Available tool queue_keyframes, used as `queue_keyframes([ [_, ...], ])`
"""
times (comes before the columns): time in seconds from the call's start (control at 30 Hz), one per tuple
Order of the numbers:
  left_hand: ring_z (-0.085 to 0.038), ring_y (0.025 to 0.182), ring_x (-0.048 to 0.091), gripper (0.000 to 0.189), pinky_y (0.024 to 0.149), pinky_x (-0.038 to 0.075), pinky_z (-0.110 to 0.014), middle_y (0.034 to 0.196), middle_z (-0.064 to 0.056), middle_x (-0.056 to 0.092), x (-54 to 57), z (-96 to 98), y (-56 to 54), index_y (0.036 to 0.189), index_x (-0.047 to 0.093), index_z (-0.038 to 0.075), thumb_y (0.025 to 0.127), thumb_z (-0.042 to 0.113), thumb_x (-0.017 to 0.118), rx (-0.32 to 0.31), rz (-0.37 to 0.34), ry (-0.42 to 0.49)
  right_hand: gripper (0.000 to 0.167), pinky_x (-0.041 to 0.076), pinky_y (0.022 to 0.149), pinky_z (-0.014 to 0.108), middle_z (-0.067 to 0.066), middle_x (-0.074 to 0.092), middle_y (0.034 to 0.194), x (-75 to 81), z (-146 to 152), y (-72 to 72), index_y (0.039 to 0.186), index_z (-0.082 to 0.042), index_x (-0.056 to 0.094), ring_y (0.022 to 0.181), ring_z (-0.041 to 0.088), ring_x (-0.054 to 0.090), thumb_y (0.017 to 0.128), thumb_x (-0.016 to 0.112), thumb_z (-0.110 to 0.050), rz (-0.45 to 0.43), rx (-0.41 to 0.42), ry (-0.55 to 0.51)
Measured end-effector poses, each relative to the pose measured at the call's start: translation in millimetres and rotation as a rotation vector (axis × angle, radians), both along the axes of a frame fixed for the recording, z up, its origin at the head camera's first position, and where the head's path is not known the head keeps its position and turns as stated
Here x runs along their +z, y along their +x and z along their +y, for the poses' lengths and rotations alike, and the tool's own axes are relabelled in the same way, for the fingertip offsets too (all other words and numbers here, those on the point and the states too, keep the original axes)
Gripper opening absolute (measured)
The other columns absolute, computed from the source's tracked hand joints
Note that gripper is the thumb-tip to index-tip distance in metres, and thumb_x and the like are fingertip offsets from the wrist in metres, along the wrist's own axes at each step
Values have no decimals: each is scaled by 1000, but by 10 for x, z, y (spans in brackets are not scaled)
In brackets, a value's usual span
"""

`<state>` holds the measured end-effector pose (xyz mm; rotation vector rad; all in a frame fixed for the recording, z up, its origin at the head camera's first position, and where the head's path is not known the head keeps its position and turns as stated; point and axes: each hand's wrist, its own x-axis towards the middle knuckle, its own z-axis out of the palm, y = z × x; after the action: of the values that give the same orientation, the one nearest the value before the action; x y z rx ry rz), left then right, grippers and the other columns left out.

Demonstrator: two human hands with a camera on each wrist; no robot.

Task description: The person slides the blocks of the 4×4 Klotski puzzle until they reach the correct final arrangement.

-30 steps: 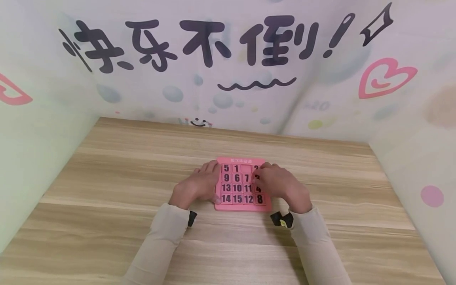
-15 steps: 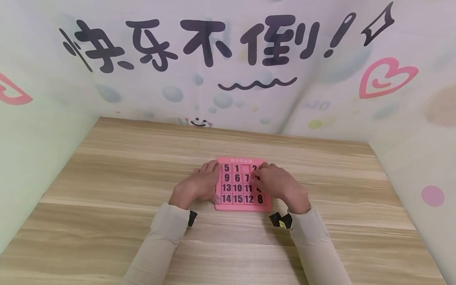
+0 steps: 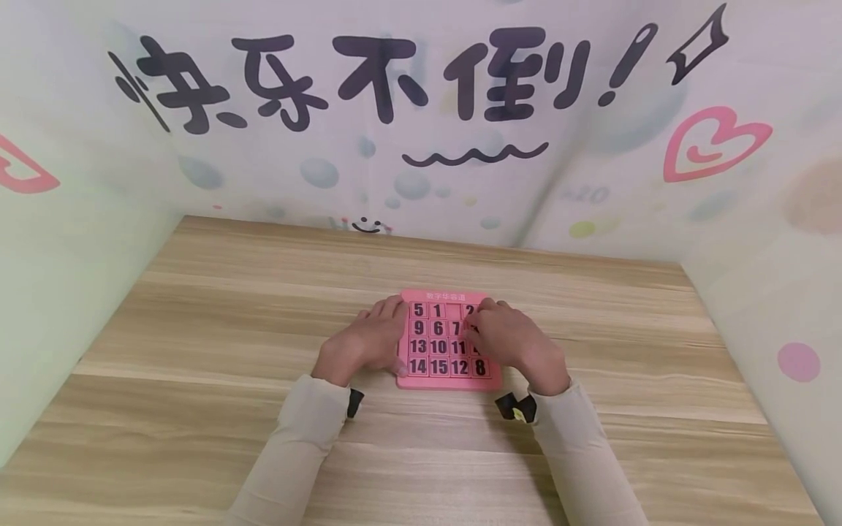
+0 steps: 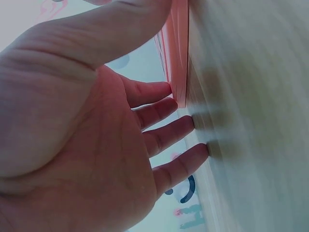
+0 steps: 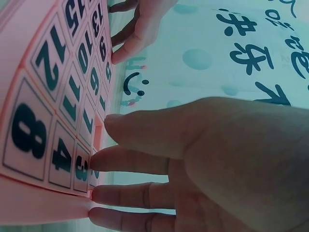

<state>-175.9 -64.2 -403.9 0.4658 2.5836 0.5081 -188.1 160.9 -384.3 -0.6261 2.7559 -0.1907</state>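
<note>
A pink number slide puzzle (image 3: pixel 449 383) lies flat on the wooden table, its tiles printed with black numerals. One gap shows in its far row, between tile 1 (image 3: pixel 437 311) and tile 2 (image 3: pixel 469 310). My left hand (image 3: pixel 370 337) rests against the puzzle's left edge; in the left wrist view its fingers (image 4: pixel 161 137) are nearly straight and touch the frame and tabletop. Over the right side, my right hand (image 3: pixel 513 334) covers part of tile 2 and the tiles below it. In the right wrist view, the index finger touches around tile 3 (image 5: pixel 81 167), the thumb lying near the gap.
The wooden table (image 3: pixel 230 292) extends around the puzzle. Behind it stands a white printed backdrop (image 3: pixel 296 197) with large black characters, and pale walls flank both sides. A dark wrist strap (image 3: pixel 516 406) shows at the right sleeve.
Tile 2 has slid slightly left, narrowing the gap beside tile 1. My right hand has shifted a little left with it. The left hand stays in place.
</note>
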Motion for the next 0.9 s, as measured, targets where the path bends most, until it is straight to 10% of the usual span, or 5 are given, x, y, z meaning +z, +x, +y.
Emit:
queue_keyframes([
  [0.9,-29,152,-15,117,124,-4,-49,166,-10,-10,-132,-187,-95,160,2,8,80,42,80,-59,-103,117,25,48,98,49,13,62,122,-34,-51,16,115,-10,72,108,30,57,100,56,-23,33,61,-15],
])
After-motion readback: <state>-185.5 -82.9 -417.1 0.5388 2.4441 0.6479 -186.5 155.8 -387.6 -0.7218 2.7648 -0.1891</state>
